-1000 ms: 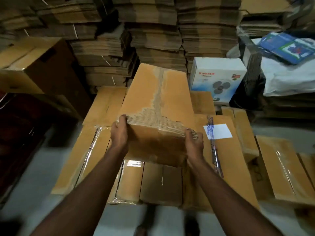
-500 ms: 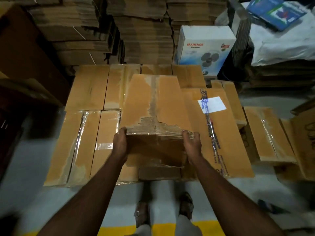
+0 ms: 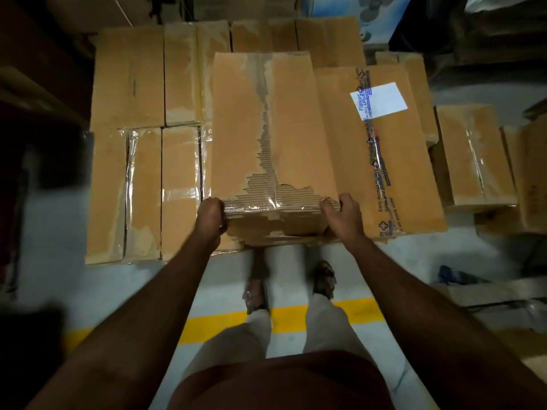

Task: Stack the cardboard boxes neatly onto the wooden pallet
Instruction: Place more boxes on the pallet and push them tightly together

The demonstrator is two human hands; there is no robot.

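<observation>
We see both hands on the near end of a long torn-top box (image 3: pixel 272 137): left hand (image 3: pixel 210 217) closed around its left corner, right hand (image 3: pixel 344 216) closed around its right corner. The box lies on the layer of stacked boxes (image 3: pixel 130 143), lengthwise away from us, just beside a taped box with a white label (image 3: pixel 379 100). Pallet itself hidden under the cartons. Feet in sandals (image 3: pixel 257 294) stand on grey floor near a yellow line (image 3: pixel 216 322).
</observation>
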